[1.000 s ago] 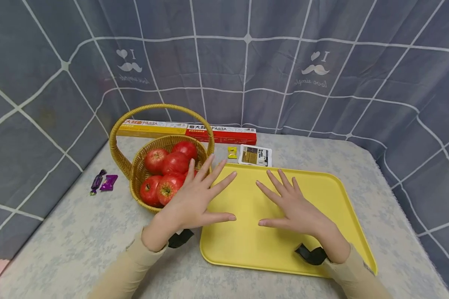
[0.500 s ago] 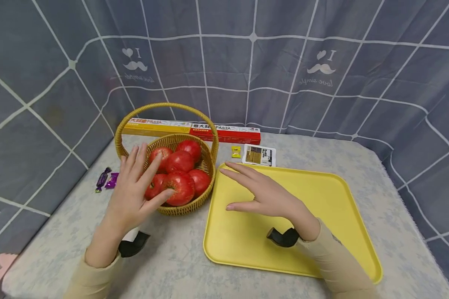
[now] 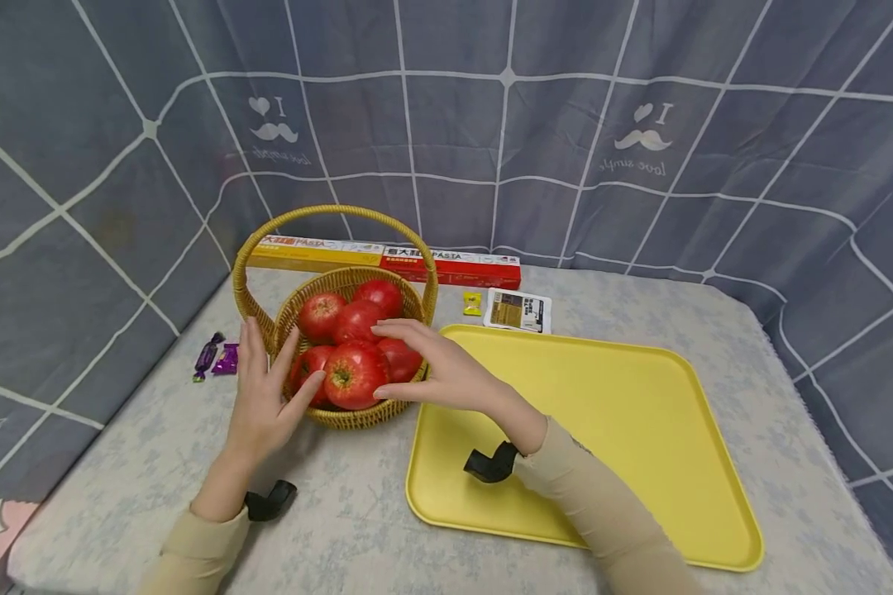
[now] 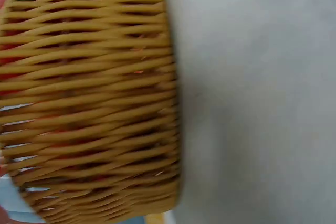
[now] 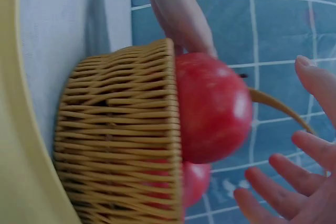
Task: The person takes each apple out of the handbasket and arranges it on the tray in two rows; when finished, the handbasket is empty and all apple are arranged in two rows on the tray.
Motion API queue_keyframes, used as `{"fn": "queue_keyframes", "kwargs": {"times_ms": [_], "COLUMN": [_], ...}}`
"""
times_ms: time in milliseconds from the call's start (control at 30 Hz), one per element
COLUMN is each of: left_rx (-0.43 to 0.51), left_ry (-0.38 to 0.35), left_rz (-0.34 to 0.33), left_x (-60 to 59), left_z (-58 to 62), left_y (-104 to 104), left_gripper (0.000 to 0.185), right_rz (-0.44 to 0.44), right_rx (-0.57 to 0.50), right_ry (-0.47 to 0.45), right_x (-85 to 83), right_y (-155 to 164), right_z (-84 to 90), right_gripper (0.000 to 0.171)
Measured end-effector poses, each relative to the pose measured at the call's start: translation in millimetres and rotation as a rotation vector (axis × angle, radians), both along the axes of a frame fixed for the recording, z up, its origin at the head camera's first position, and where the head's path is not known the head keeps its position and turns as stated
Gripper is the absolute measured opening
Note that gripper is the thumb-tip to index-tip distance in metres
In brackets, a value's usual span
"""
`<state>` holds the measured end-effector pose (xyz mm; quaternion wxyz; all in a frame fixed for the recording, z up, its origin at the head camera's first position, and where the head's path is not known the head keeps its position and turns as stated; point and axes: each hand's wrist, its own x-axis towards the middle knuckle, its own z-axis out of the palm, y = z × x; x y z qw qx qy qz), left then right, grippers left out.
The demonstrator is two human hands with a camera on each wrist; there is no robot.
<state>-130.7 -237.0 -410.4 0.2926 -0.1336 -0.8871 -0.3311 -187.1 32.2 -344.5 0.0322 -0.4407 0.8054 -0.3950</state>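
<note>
A wicker basket (image 3: 360, 418) with a tall arched handle holds several red apples (image 3: 357, 376). My left hand (image 3: 256, 421) is at its near left side, fingers spread and thumb towards the front apples. Over the basket's right rim my right hand (image 3: 450, 376) reaches in, fingers fairly straight, just beside the front apple. Neither hand grips anything; whether the fingertips touch the fruit I cannot tell. In the left wrist view the basket's woven wall (image 4: 94, 93) fills the left half. The right wrist view shows a large apple (image 5: 210, 108) above the rim and my right fingers (image 5: 278, 192) apart from it.
A yellow tray (image 3: 610, 430) lies right of the basket. Behind stand yellow and red pasta boxes (image 3: 454, 268). A small yellow packet (image 3: 472, 303) and a white-edged pouch (image 3: 518, 311) lie behind the tray, with purple-wrapped candies (image 3: 226, 359) at left. A grid-patterned curtain (image 3: 454, 124) surrounds the table.
Both hands have moved left from over the tray and basket edge to either side of the basket. The right hand has come over the basket's right rim. The view has shifted slightly.
</note>
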Motion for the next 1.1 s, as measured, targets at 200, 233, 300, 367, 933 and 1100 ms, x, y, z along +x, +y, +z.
{"fn": "queue_keyframes", "kwargs": {"times_ms": [200, 233, 300, 367, 933, 1100], "left_rx": [0.14, 0.167, 0.213, 0.252, 0.412, 0.522], "left_ry": [-0.021, -0.039, -0.075, -0.095, -0.159, -0.114], "left_rz": [-0.006, -0.012, -0.018, -0.028, -0.026, -0.07], "left_x": [-7.1, -7.8, -8.7, -9.6, -13.3, -13.9], "left_z": [-18.1, -20.2, -23.5, -24.8, -28.8, -33.5], "left_y": [0.4, 0.1, -0.4, -0.6, 0.1, 1.5], "left_gripper": [0.061, 0.061, 0.061, 0.062, 0.071, 0.066], "right_rz": [0.004, 0.005, 0.012, 0.018, -0.026, -0.039], "right_rx": [-0.045, -0.042, -0.032, -0.019, 0.123, 0.062], "right_ry": [0.001, 0.004, 0.015, 0.024, 0.14, 0.127], "right_x": [-5.7, -6.0, -6.3, -7.0, -8.3, -8.7], "right_y": [-18.7, -20.7, -24.4, -27.5, -47.9, -49.1], "right_z": [-14.1, -15.2, -16.8, -18.2, -32.8, -35.3], "right_gripper": [0.072, 0.073, 0.074, 0.075, 0.094, 0.085]}}
